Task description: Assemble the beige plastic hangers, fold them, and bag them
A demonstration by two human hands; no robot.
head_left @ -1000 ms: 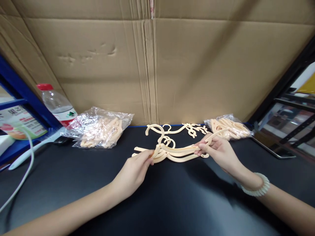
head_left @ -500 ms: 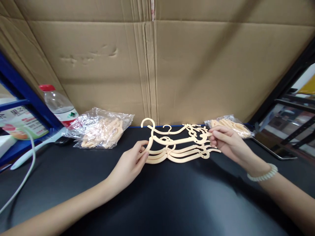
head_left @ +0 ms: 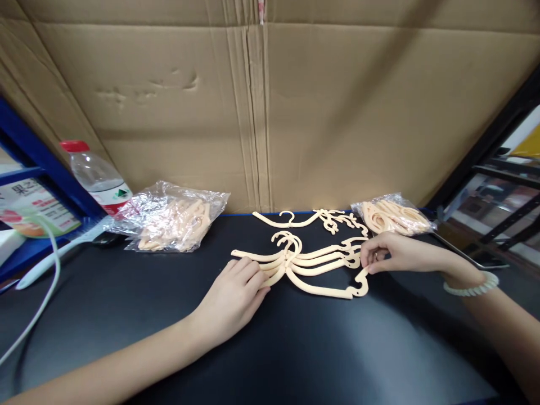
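Observation:
My left hand [head_left: 236, 295] is closed round the left arm of the front cream plastic hanger [head_left: 314, 288], low over the black table. At that hanger's right end, my right hand [head_left: 390, 252] pinches the tip of a small curved end piece [head_left: 361, 286]. Right behind the front one, several like hangers [head_left: 318, 263] lie in a row with their hooks bunched together. Part of their left arms is hidden by my left hand. Farther back lies another hanger [head_left: 270, 221], and a tangle of small cream hook pieces [head_left: 331, 221] sits at its right end.
Clear plastic bags of cream parts lie at left [head_left: 172, 222] and right [head_left: 394, 216]. A red-capped bottle [head_left: 99, 180], a light-blue handled item [head_left: 59, 256] and a white cable [head_left: 53, 281] are at left. A flat dark device [head_left: 476, 260] lies at right. Cardboard [head_left: 337, 112] walls the back.
The held hanger has come down and toward me, to the front of the row. Both hands moved with it, still gripping its left arm and right end piece. The view shifted slightly.

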